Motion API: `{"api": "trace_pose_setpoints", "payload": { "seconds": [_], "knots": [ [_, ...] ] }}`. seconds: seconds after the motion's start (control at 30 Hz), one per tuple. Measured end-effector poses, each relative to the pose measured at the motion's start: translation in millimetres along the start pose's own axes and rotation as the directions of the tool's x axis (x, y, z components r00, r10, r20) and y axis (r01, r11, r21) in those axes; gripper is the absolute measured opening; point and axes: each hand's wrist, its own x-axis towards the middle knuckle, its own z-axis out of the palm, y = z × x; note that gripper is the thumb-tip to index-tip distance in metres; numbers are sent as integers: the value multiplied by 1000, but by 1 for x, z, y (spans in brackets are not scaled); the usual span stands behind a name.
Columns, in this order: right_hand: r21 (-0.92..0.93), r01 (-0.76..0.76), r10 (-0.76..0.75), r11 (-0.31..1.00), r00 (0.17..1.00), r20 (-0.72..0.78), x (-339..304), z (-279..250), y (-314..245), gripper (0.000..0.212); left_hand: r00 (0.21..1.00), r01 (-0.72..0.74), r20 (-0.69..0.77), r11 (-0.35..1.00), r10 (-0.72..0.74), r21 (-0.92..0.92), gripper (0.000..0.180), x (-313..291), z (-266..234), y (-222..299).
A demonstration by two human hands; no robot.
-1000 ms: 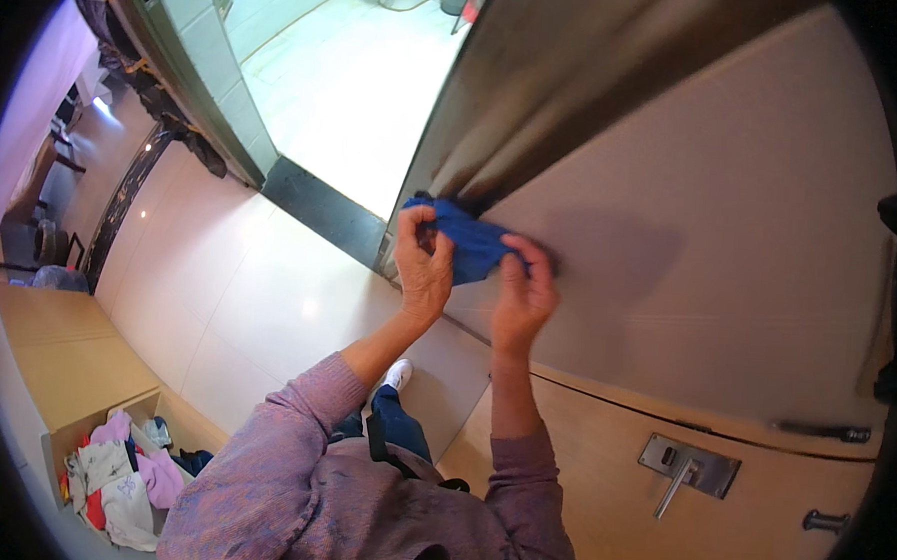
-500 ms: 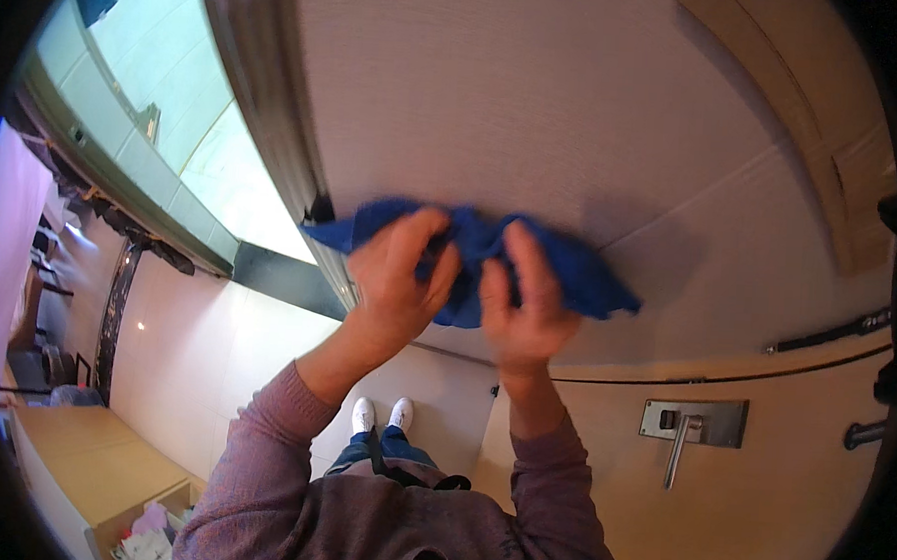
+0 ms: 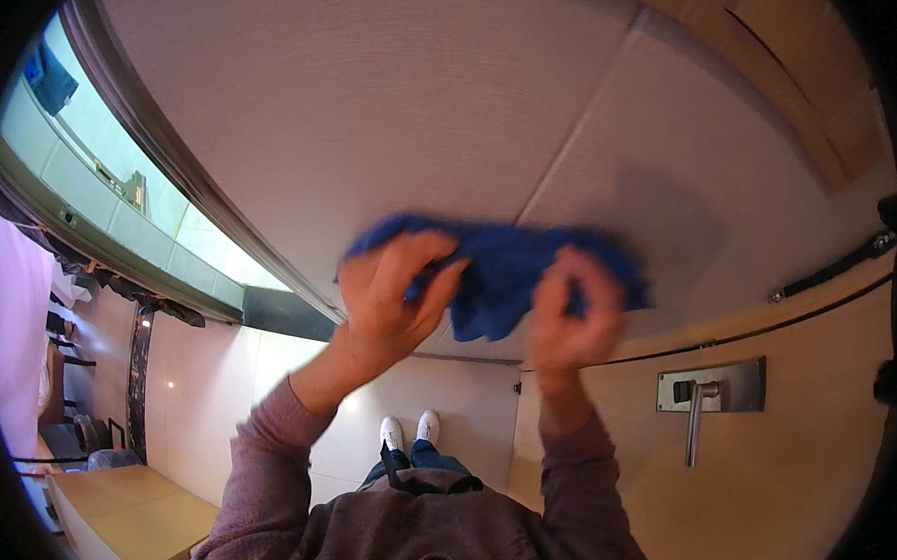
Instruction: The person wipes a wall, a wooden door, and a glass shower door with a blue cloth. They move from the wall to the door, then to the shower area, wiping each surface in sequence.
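Note:
A blue cloth [image 3: 493, 282] stretches between my two hands, bunched at its ends, with its middle hanging down in loose folds. My left hand [image 3: 390, 292] grips its left end with bent fingers. At the other end my right hand [image 3: 575, 316] pinches the cloth; these fingers are somewhat blurred. Behind the cloth rises a pale, faintly streaked wall [image 3: 376, 107] with a seam running up it. Whether the cloth touches this wall I cannot tell.
To the right is a light wooden door [image 3: 749, 503] with a metal lever handle [image 3: 695, 421]. A doorway with a dark sill [image 3: 285, 313] opens on the left. A wooden cabinet [image 3: 143, 512] stands at lower left. My white shoes [image 3: 392, 434] are on the pale tiled floor [image 3: 204, 369].
My hands have moved farther apart, and the cloth between them is spread wider. My view has shifted, so the wall's seam shows nearer the middle and the open drawer at lower left is out of sight.

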Motion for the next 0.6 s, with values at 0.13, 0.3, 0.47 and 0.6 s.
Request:
{"api": "trace_pose_setpoints", "payload": {
  "seconds": [0.13,0.3,0.47,0.6],
  "knots": [
    [-123,272,-296,954,909,-293,104,-12,4,25,975,-199,-140,959,173,-201,33,95,9,21],
    [-98,423,-434,901,879,-196,113,-14,9,27,974,-217,-71,975,214,-52,37,104,15,44],
    [-45,226,-220,973,970,103,27,-22,29,31,983,20,186,998,-7,-67,29,39,33,37],
    [4,29,-29,1000,990,140,-68,-15,60,33,880,234,431,972,-200,-26,25,-36,52,21]
  ]
}}
